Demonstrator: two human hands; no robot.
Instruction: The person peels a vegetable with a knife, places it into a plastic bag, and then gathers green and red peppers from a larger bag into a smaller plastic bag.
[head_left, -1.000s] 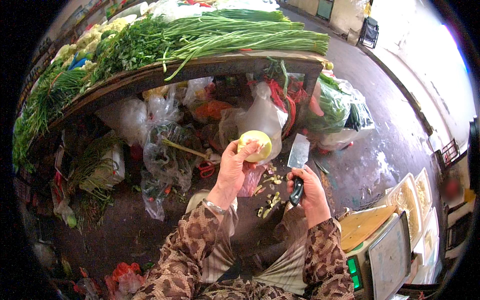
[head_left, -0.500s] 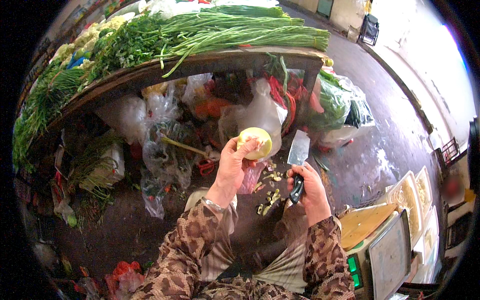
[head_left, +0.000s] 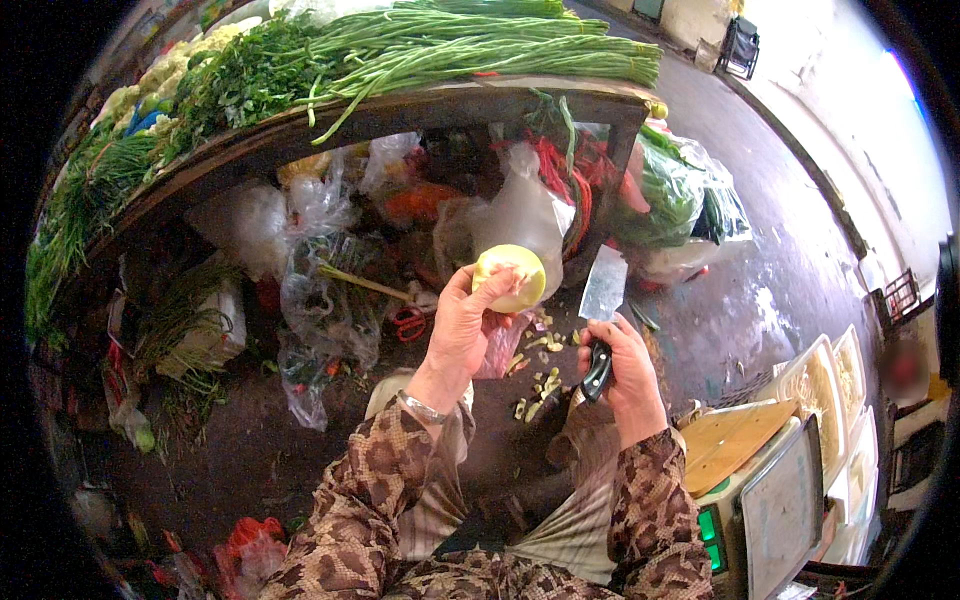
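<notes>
My left hand (head_left: 452, 335) is closed around a round, pale yellow-green vegetable or fruit (head_left: 527, 262), its thumb across the front; the exact kind I cannot make out. In my right hand (head_left: 628, 375) is a kitchen knife (head_left: 604, 284) with a broad, cleaver-like blade and a black handle. The blade points up and away, to the right of the round piece and apart from it. Pale and dark peelings (head_left: 543, 391) lie scattered on the ground below, between my knees. A pink plastic bag (head_left: 499, 350) is partly hidden behind my left hand.
Long green beans (head_left: 480, 50) and leafy greens (head_left: 245, 90) cover the stall table (head_left: 440, 100) ahead. Plastic bags (head_left: 325, 330) and red-handled scissors (head_left: 408, 324) are beneath it. A scale (head_left: 775, 510), a wooden board (head_left: 738, 445) and white trays (head_left: 815, 390) stand at the right.
The round piece and the knife are each held as before, the knife a little higher. The whole view has shifted slightly.
</notes>
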